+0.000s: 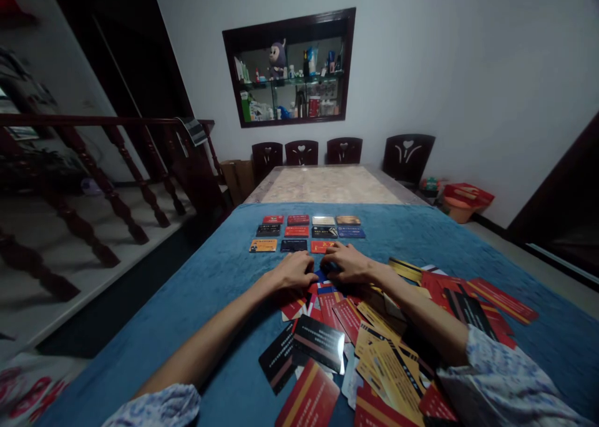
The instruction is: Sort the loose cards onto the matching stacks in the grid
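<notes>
My left hand [297, 269] is closed, its fingers bent down at the left edge of a blue card [322, 276]. On the other side my right hand [350, 263] arches over the same card, thumb and fingers curved around its right end. Much of the blue card is hidden by the fingers. Just beyond, an orange-red card [321, 246] lies in the front row, partly behind my right fingertips. Beside it are a black card [294, 245] and a yellow-orange card [263, 246]. Below my hands spreads a loose pile of overlapping cards, with black cards [321, 341] and gold cards [390, 374].
Two further rows of cards, including a blue-violet card [351, 232], lie farther back on the blue cloth [206, 289]. More red cards [503, 299] spread under and beyond my right forearm. Chairs [344, 151] stand past the table's bare far end [327, 183].
</notes>
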{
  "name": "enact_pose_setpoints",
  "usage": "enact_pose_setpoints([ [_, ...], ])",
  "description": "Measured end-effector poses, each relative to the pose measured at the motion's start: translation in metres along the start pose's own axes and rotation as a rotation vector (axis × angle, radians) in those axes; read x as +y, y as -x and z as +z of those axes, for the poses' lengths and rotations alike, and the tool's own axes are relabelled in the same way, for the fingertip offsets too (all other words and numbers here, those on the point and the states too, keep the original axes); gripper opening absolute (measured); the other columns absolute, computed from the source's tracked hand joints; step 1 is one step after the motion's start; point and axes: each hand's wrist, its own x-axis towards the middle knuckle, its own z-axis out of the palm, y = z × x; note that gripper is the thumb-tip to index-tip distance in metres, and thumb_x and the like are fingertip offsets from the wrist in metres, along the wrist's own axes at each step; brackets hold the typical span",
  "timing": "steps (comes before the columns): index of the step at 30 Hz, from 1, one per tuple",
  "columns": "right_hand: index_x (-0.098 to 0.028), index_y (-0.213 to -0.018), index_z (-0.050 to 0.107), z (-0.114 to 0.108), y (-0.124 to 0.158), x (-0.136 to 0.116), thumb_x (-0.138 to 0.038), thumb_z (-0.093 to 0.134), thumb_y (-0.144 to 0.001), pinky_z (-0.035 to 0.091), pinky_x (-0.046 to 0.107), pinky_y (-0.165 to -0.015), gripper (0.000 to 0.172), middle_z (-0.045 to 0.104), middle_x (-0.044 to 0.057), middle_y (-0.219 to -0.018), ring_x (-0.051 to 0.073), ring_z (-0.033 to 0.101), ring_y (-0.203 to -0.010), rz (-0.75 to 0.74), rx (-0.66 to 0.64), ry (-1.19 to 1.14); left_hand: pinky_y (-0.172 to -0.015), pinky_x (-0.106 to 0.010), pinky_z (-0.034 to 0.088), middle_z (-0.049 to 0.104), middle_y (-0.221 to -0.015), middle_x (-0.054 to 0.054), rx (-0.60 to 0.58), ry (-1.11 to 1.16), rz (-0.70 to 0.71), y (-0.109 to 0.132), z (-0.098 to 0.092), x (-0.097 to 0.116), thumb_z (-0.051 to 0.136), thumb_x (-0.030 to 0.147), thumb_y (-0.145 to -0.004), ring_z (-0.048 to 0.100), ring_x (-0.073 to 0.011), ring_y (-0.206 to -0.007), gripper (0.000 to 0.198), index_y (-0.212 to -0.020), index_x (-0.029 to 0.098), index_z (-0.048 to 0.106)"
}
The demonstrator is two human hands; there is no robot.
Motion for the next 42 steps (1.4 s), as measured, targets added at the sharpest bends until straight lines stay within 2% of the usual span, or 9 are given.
enact_pose_setpoints([
  [4, -0.026, -0.115, 0.067, 0.004, 0.000, 0.000, -0.027, 0.067, -0.078, 0.040, 0.041, -0.087, 0.037, 0.062, 0.011, -0.121, 0.032, 0.047, -0.119, 0.026, 0.000, -0.011, -0.075, -0.030, 0.047, 0.066, -0.092, -0.007, -0.046, 0.004, -0.074, -0.003, -0.002, 0.005, 0.067, 0.033, -0.076, 0.062, -0.0235, -0.087, 0.015, -0.077, 0.018, 0.065],
  [11, -0.026, -0.113, 0.067, 0.010, -0.003, 0.002, -0.025, 0.067, -0.080, 0.040, 0.040, -0.088, 0.033, 0.062, 0.009, -0.120, 0.030, 0.046, -0.121, 0.049, 0.017, -0.052, -0.093, -0.042, 0.046, 0.067, -0.097, -0.004, -0.108, 0.065, -0.282, -0.011, 0.001, 0.017, 0.066, 0.027, -0.075, 0.062, -0.0258, -0.100, 0.011, -0.082, 0.018, 0.063],
  [15, -0.025, -0.110, 0.068, 0.009, -0.001, 0.003, -0.025, 0.065, -0.083, 0.040, 0.040, -0.087, 0.028, 0.062, 0.010, -0.119, 0.029, 0.047, -0.115, 0.056, 0.038, -0.082, -0.097, -0.046, 0.043, 0.067, -0.108, -0.007, -0.116, 0.056, -0.375, -0.016, 0.006, 0.022, 0.061, 0.020, -0.077, 0.059, -0.0272, -0.109, 0.009, -0.086, 0.019, 0.063],
  [19, -0.025, -0.110, 0.068, 0.008, 0.001, 0.001, -0.024, 0.063, -0.084, 0.039, 0.040, -0.086, 0.026, 0.063, 0.010, -0.116, 0.029, 0.048, -0.112, 0.057, 0.069, -0.074, -0.098, -0.046, 0.042, 0.064, -0.118, -0.011, -0.107, 0.071, -0.465, -0.021, 0.006, 0.027, 0.058, 0.018, -0.079, 0.056, -0.0289, -0.116, 0.012, -0.089, 0.019, 0.065],
  [24, -0.024, -0.117, 0.063, 0.014, -0.002, 0.002, -0.023, 0.058, -0.089, 0.041, 0.041, -0.085, 0.029, 0.061, 0.012, -0.122, 0.029, 0.048, -0.114, 0.092, 0.124, -0.020, -0.094, -0.041, 0.045, 0.064, -0.116, -0.010, -0.056, 0.081, -0.501, -0.027, 0.003, 0.024, 0.055, 0.020, -0.083, 0.057, -0.0283, -0.116, 0.013, -0.090, 0.019, 0.066],
  [30, -0.024, -0.118, 0.062, 0.018, -0.002, 0.008, -0.025, 0.058, -0.088, 0.042, 0.040, -0.084, 0.030, 0.057, 0.012, -0.122, 0.028, 0.048, -0.111, 0.059, 0.143, -0.020, -0.092, -0.040, 0.045, 0.063, -0.115, -0.010, 0.018, 0.080, -0.495, -0.027, 0.006, 0.018, 0.056, 0.019, -0.084, 0.056, -0.0288, -0.116, 0.013, -0.091, 0.019, 0.067],
  [35, -0.025, -0.121, 0.064, 0.015, 0.001, 0.013, -0.034, 0.063, -0.086, 0.042, 0.044, -0.086, 0.037, 0.057, 0.012, -0.122, 0.030, 0.047, -0.113, 0.023, 0.090, -0.076, -0.095, -0.042, 0.042, 0.064, -0.111, -0.010, 0.083, 0.041, -0.363, -0.022, 0.008, 0.020, 0.054, 0.018, -0.087, 0.057, -0.0269, -0.112, 0.015, -0.096, 0.017, 0.065],
  [38, -0.026, -0.124, 0.063, 0.015, 0.002, 0.016, -0.037, 0.066, -0.083, 0.043, 0.045, -0.086, 0.043, 0.057, 0.012, -0.124, 0.031, 0.046, -0.114, -0.004, 0.069, -0.079, -0.092, -0.038, 0.044, 0.067, -0.105, -0.009, 0.050, 0.020, -0.238, -0.020, 0.002, 0.022, 0.057, 0.019, -0.084, 0.059, -0.0267, -0.107, 0.013, -0.092, 0.017, 0.068],
  [42, -0.026, -0.124, 0.064, 0.017, 0.001, 0.020, -0.040, 0.066, -0.083, 0.042, 0.043, -0.084, 0.043, 0.058, 0.012, -0.124, 0.031, 0.046, -0.112, -0.025, 0.072, -0.052, -0.082, -0.031, 0.047, 0.069, -0.099, -0.007, -0.061, 0.004, -0.141, -0.017, -0.011, 0.023, 0.066, 0.024, -0.077, 0.062, -0.0248, -0.096, 0.017, -0.091, 0.018, 0.072],
])
